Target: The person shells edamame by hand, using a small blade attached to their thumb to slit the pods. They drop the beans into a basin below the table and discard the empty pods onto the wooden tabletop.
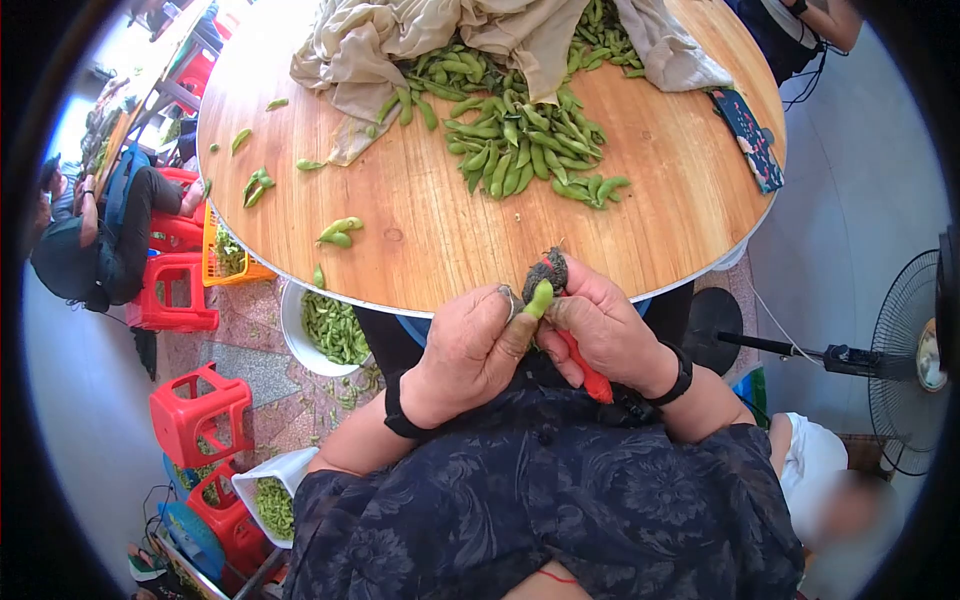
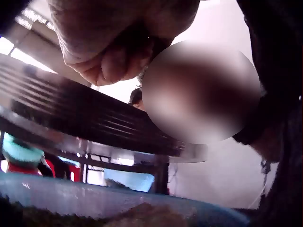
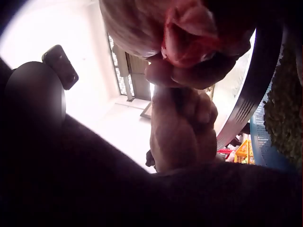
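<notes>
In the head view, both hands meet just in front of the table's near edge. My left hand (image 1: 465, 345) pinches a green soybean pod (image 1: 540, 298) between thumb and fingers. My right hand (image 1: 612, 325) grips a tool with a red handle (image 1: 588, 372), its lower end sticking out below the palm. A dark, grimy lump (image 1: 545, 272) sits at the right fingertips, right against the pod; I cannot tell the tool's kind. On the round wooden table (image 1: 670, 200), a heap of soybean pods (image 1: 525, 145) lies beyond the hands.
A beige cloth (image 1: 375, 45) partly covers the heap. Loose pods (image 1: 342, 232) lie at the table's left, a patterned dark case (image 1: 748, 140) at its right. A white tub of pods (image 1: 335, 325) and red stools (image 1: 200, 410) stand left; a fan (image 1: 905, 360) stands right.
</notes>
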Demonstrator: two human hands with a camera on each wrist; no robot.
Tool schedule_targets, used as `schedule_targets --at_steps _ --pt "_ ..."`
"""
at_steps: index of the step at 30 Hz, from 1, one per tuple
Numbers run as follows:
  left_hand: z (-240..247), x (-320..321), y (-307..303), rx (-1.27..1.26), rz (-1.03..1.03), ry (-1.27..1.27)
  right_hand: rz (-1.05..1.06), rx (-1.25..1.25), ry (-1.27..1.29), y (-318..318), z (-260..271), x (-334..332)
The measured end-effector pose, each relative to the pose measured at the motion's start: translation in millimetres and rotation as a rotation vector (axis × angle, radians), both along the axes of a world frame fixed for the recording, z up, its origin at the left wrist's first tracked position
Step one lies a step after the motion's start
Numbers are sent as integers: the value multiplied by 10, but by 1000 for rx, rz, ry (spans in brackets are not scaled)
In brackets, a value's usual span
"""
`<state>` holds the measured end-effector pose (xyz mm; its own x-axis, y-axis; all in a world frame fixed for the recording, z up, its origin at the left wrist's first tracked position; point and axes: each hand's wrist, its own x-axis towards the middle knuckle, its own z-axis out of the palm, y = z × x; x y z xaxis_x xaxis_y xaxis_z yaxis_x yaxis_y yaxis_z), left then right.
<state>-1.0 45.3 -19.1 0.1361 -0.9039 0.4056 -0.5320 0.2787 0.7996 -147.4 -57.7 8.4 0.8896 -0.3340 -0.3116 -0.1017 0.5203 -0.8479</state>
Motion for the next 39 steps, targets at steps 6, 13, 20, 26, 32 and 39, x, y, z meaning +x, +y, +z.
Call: schedule_targets --at_steps 6,13,20,26,32,39 --pt "154 66 -29 -107 27 -394 -15 158 23 9 1 7" --pt "58 141 -1 -66 -58 -294 -19 71 6 51 43 66" --pt "-34 38 158 388 -174 943 137 27 90 10 -13 32" --pt "-5 82 189 296 -109 339 33 -678 173 -18 -33 -35" --pt "7 93 168 354 -273 465 114 -836 78 14 -65 -64" --pt "-104 102 176 312 -389 340 187 -951 96 63 -55 -32"
